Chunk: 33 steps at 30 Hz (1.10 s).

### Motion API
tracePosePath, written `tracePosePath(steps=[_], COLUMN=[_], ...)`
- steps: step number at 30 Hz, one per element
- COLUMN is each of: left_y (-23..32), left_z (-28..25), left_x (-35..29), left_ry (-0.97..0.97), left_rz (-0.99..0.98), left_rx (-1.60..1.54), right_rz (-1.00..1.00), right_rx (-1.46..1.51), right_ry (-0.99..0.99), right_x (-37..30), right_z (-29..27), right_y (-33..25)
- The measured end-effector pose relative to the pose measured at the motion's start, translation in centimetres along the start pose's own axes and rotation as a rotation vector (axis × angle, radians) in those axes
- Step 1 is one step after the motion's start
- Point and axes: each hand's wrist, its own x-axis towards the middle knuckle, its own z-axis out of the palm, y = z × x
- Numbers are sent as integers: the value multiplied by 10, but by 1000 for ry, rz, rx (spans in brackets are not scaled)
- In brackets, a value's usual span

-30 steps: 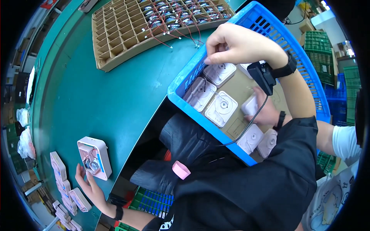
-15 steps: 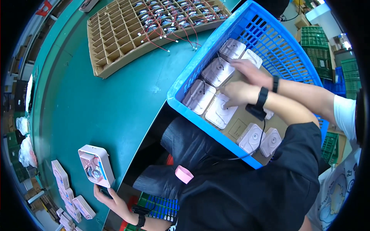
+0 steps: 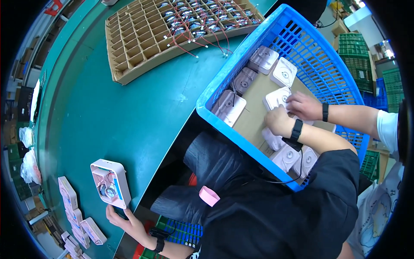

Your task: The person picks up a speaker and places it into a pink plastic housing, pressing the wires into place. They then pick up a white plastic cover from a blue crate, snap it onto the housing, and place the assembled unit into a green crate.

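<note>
At the lower left, my left hand [image 3: 125, 222] takes the near end of a white open-backed plastic housing [image 3: 110, 183] between thumb and fingers. A round speaker, thin wires and a blue strip show inside it. My right hand [image 3: 279, 121], black band at the wrist, reaches into a blue basket [image 3: 228, 123]. Its fingers are curled over a pale housing [image 3: 272, 139], partly hidden beneath them. Just beyond it, a co-worker's hand [image 3: 304, 105] touches another white housing [image 3: 276, 98]. More pale housings [image 3: 284, 71] lie around the basket's cardboard-lined bottom.
A divided cardboard box [image 3: 142, 73] holds several speakers with red wires on the green table [image 3: 146, 116]. More white housings [image 3: 69, 196] lie along the table's left. A black cable [image 3: 300, 166] runs from my right wrist. Green crates [image 3: 353, 52] stand at the far right.
My right hand has moved right and nearer with a housing, baring cardboard. The co-worker's hand has shifted right and nearer, and another housing there has moved. My left hand stays at its housing.
</note>
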Motion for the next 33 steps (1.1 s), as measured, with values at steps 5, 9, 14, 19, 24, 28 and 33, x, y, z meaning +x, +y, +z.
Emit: tracePosePath(steps=[5, 9, 14, 19, 24, 28, 33], left_y=[-6, 0, -2, 0, -3, -4, -5], left_z=[2, 0, 0, 1, 1, 3, 4], left_x=[-4, -3, -5, -6, -7, -5, -6], left_ry=[28, 28, 19, 28, 11, 22, 28], left_rz=[-29, -47, -50, -26, -38, -22, -26], left_rx=[-13, -40, -49, -35, -36, -20, -24], right_rz=[-3, -261, -299, -252, -209, -200, -511], right_rx=[192, 372, 317, 352, 407, 424, 887], right_ry=[165, 718, 708, 748, 652, 392, 835], right_x=[21, 41, 49, 54, 33, -3, 52], right_z=[-16, -37, -46, -29, -30, -52, -26], right_y=[1, -11, -19, -38, -44, -20, 105])
